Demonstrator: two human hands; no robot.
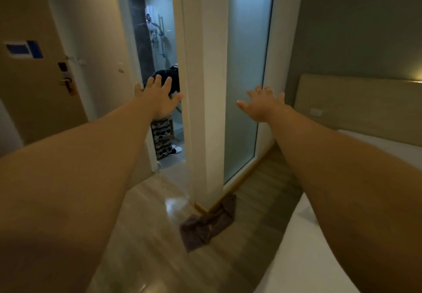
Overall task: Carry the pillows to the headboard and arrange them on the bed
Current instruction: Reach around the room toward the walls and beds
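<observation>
We are reaching both arms forward, left hand (159, 97) and right hand (262, 105) with fingers spread, gripping nothing. The bed (319, 247) and headboard (356, 107) are lying at right; we cannot tell where the pillows are.

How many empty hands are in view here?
2: the left hand is spread before the bathroom doorway, the right hand before the frosted glass panel. No pillows show.

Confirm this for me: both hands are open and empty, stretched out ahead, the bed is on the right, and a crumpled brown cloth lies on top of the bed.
Not quite. The head view shows the brown cloth on the wooden floor, at the foot of the white pillar, not on the bed. The rest holds: left hand and right hand are open and empty, stretched ahead, bed on the right.
</observation>
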